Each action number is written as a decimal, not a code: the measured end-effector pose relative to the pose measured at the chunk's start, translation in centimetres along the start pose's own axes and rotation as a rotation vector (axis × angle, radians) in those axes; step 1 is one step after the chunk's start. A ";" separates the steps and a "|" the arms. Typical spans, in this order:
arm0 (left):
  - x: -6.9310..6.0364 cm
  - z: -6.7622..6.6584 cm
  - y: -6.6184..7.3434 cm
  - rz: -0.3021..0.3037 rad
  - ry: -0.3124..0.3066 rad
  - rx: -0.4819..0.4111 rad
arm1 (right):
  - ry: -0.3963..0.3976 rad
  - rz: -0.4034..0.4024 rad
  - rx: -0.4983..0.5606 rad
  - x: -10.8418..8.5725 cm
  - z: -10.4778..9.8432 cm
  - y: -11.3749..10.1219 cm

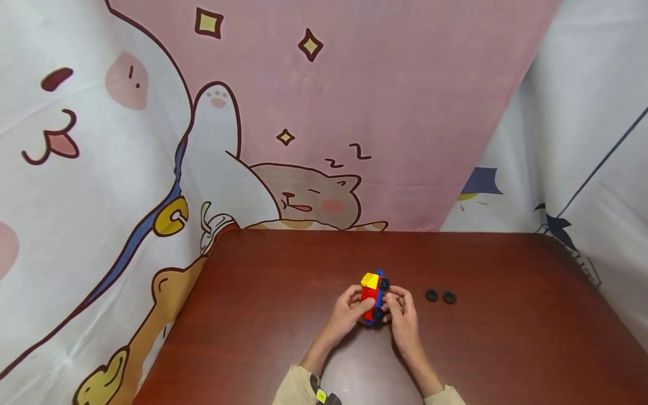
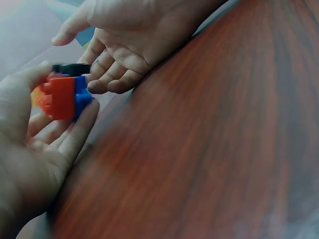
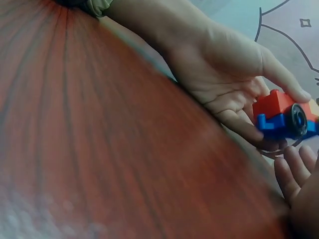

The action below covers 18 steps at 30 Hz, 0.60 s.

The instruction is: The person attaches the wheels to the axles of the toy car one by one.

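Note:
A small toy brick car with a red body, yellow front part, blue base and black wheels is held above the table. My left hand grips it, thumb on the red side and fingers on the blue underside, as the right wrist view shows. One black wheel faces the right hand. My right hand is beside the car's wheel side. In the left wrist view its thumb stands apart and its fingers are loosely bent, holding nothing; whether a fingertip touches the car is hard to tell.
Two loose black tyres lie side by side on the reddish-brown table, to the right of the hands. A cartoon-printed cloth hangs behind the table's far edge and along its sides.

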<state>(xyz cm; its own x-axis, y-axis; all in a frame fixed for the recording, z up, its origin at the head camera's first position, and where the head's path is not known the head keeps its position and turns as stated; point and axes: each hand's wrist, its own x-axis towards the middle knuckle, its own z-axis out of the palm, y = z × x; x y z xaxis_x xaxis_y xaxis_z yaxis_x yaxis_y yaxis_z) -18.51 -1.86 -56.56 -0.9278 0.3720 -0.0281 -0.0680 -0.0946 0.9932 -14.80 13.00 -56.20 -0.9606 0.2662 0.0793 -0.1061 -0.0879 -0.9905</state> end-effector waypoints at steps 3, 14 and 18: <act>0.1 0.0 -0.1 -0.010 0.047 -0.066 | -0.075 -0.033 -0.074 -0.2 -0.1 0.5; 0.0 -0.2 0.0 0.041 0.080 -0.036 | -0.248 -0.144 -0.231 -0.5 -0.2 1.1; 0.0 0.0 0.2 0.015 0.052 -0.069 | -0.201 -0.146 -0.204 -0.5 -0.2 1.0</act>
<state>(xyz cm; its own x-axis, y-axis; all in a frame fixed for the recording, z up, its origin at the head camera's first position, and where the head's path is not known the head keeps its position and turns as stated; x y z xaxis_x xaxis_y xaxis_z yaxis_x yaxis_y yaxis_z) -18.56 -1.86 -56.35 -0.9465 0.3221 -0.0207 -0.0773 -0.1638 0.9835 -14.33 13.01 -57.26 -0.9728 0.0651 0.2225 -0.2121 0.1371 -0.9676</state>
